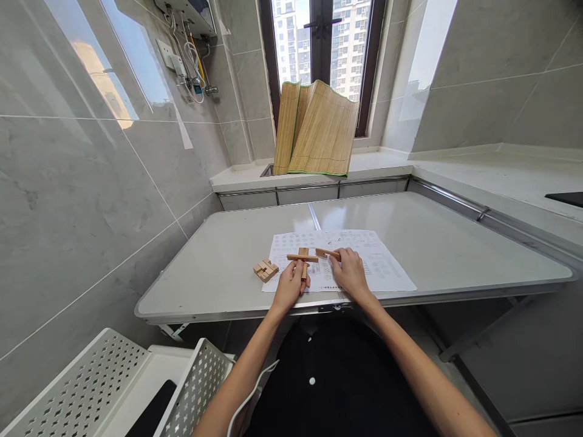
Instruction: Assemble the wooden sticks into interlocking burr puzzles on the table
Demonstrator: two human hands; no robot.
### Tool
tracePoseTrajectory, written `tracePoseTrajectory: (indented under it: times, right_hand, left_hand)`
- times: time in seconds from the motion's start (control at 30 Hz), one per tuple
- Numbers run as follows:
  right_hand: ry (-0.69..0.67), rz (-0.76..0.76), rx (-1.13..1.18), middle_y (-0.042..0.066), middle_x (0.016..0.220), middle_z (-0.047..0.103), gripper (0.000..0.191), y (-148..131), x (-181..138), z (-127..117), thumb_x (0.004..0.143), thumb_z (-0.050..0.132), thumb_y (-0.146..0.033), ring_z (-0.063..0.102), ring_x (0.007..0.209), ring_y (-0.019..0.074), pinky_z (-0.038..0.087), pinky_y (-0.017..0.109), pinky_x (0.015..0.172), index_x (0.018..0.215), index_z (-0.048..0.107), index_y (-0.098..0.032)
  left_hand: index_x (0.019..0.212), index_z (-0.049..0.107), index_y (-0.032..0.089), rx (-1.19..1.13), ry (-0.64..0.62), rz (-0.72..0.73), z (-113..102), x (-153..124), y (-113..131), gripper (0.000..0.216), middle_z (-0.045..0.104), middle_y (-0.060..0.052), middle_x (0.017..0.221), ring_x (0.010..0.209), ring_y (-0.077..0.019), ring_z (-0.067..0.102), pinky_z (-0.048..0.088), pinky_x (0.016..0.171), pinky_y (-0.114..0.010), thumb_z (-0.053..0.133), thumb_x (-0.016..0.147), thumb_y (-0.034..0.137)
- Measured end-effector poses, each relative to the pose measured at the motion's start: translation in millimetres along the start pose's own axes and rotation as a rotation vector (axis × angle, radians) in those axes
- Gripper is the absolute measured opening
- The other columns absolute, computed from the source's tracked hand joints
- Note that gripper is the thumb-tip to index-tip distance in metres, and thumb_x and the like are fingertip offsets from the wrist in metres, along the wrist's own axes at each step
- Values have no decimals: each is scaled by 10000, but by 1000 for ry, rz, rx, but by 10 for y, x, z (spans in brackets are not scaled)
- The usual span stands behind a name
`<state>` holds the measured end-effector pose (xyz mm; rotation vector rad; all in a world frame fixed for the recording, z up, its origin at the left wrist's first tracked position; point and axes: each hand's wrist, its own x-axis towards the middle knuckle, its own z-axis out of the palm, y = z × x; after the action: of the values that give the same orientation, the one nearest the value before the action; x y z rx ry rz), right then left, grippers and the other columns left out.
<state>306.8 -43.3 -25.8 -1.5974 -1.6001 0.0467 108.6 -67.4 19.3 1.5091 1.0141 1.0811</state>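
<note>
My left hand (291,284) is closed on crossed wooden puzzle sticks (302,258), one upright and another lying across it. In my right hand (350,272), pinched between thumb and fingers, is a single wooden puzzle stick (327,252) with what looks like a notch. It points left towards the crossed sticks, a small gap apart from them. Both hands are over a printed paper sheet (387,273) covered in small diagrams. Left of my left hand, a wooden block puzzle piece group (266,270) lies at the sheet's edge.
The white folding table (218,255) has a metal-edged rim at the front. A bamboo mat (321,130) leans by the window behind it. White perforated baskets (86,382) stand low on the left, and a white cable (250,394) runs beside my left arm.
</note>
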Motion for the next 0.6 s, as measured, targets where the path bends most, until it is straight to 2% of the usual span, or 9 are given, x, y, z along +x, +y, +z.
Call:
tracePoseTrajectory:
  times: [0.2, 0.4, 0.5, 0.6]
  right_hand:
    - [164, -44, 329, 120, 1030, 685, 259, -127, 0, -135, 1016, 498, -429, 635, 967, 275, 504, 408, 845, 1038, 609, -195]
    - [168, 57, 527, 124, 1042, 753, 346, -237, -56, -236, 998, 527, -548, 709, 969, 278, 533, 379, 788, 1075, 552, -211]
    - [122, 63, 574, 55, 882, 742, 350, -255, -65, -263, 1006, 497, -564, 703, 746, 223, 520, 334, 717, 1091, 523, -226]
    - [39, 50, 530, -34, 694, 644, 366, -247, -59, -263, 1015, 456, -574, 583, 546, 170, 465, 295, 634, 1126, 531, -233]
  left_hand:
    - [993, 582, 174, 15, -1, -5, 1, -8, 4, 498, 582, 36, 576, 422, -91, 392, 348, 533, -249, 433, 984, 650]
    - [1007, 586, 165, 7, 2, -6, 1, -2, -5, 503, 585, 29, 590, 430, -89, 397, 340, 525, -248, 440, 983, 646]
    - [1007, 585, 165, -10, -3, 0, -5, 5, -23, 507, 579, 31, 588, 430, -87, 396, 331, 512, -242, 440, 981, 650]
    - [995, 578, 170, -27, -4, -2, -11, 11, -42, 508, 566, 38, 584, 425, -82, 395, 327, 497, -234, 450, 973, 661]
